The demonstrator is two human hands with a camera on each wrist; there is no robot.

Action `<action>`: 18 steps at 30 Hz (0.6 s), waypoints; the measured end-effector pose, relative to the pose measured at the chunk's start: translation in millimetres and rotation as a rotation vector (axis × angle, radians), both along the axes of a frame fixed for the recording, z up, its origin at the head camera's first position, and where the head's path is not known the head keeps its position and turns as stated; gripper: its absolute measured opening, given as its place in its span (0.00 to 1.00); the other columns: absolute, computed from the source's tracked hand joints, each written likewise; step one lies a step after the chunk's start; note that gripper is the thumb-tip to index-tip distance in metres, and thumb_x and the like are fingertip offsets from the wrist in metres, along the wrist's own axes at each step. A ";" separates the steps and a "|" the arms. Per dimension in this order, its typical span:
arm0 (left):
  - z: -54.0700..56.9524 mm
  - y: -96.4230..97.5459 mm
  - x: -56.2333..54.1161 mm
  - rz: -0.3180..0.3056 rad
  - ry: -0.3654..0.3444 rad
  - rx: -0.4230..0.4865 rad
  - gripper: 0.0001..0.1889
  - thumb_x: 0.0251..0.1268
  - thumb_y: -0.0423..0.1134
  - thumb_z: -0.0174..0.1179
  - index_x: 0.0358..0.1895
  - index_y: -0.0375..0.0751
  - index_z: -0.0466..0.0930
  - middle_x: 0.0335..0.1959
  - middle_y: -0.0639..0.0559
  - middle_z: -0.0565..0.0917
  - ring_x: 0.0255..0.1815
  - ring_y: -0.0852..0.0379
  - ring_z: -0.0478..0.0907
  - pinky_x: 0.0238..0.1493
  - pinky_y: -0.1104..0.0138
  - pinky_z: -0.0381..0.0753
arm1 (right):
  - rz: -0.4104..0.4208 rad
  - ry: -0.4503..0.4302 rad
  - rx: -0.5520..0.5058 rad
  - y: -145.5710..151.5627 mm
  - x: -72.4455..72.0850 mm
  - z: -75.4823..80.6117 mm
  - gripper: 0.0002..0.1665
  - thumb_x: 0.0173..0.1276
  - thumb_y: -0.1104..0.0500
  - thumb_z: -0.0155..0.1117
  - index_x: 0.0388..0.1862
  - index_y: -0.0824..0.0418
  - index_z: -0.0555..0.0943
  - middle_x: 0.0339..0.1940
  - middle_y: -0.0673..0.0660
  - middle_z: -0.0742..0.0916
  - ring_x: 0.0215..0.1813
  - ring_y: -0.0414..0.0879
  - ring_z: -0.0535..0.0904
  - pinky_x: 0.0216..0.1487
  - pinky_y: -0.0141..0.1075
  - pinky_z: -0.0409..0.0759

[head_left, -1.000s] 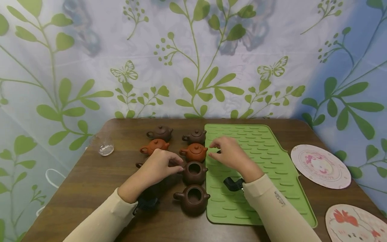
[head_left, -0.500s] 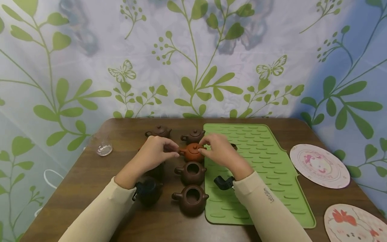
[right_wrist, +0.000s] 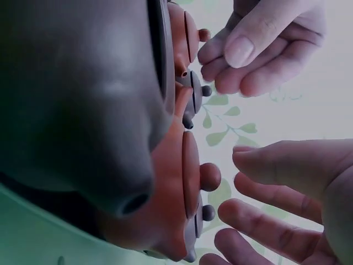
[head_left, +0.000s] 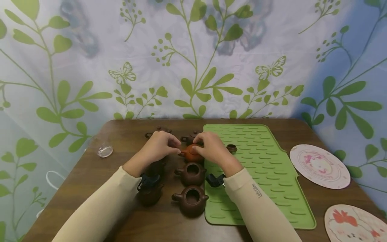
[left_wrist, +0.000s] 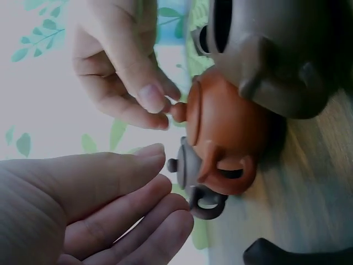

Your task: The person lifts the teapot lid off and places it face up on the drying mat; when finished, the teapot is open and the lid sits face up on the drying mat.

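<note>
My right hand point(head_left: 211, 146) is over an orange teapot point(head_left: 191, 155) in the right-hand column. In the right wrist view, its thumb and fingers are spread apart, facing the lid's round knob point(right_wrist: 209, 176), with a gap between. My left hand point(head_left: 158, 146) hovers left of that teapot, thumb and fingertips apart and holding nothing; it hides much of the left-hand column. Nearer to me stand two lidless dark brown teapots point(head_left: 196, 179), one in front of the other. Behind the orange one, a lidded dark teapot point(head_left: 188, 138) is partly covered by my right hand.
A green ridged mat point(head_left: 257, 174) lies right of the teapots, bearing a small hollow dark brown piece point(head_left: 231, 148). More dark teapots point(head_left: 151, 196) show around my left arm. A clear glass dish point(head_left: 104, 151) sits far left; two round printed placemats point(head_left: 320, 166) lie right.
My right hand has moved left from over the mat to above the orange teapot, uncovering the small dark piece. My left hand has shifted slightly up and away from the lidless teapots.
</note>
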State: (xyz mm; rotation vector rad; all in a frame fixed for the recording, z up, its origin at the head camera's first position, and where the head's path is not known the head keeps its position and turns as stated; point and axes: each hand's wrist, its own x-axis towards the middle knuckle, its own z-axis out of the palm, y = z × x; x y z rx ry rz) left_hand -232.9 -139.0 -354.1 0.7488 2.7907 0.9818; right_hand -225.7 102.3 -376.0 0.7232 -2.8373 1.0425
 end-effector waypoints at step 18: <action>-17.2 5.3 -28.2 0.025 -0.124 -0.050 0.13 0.59 0.37 0.81 0.46 0.40 0.93 0.38 0.57 0.90 0.43 0.56 0.87 0.48 0.57 0.86 | -0.012 -0.013 -0.004 -2.3 -5.2 -16.2 0.17 0.75 0.58 0.73 0.58 0.64 0.87 0.55 0.58 0.87 0.59 0.55 0.81 0.57 0.48 0.82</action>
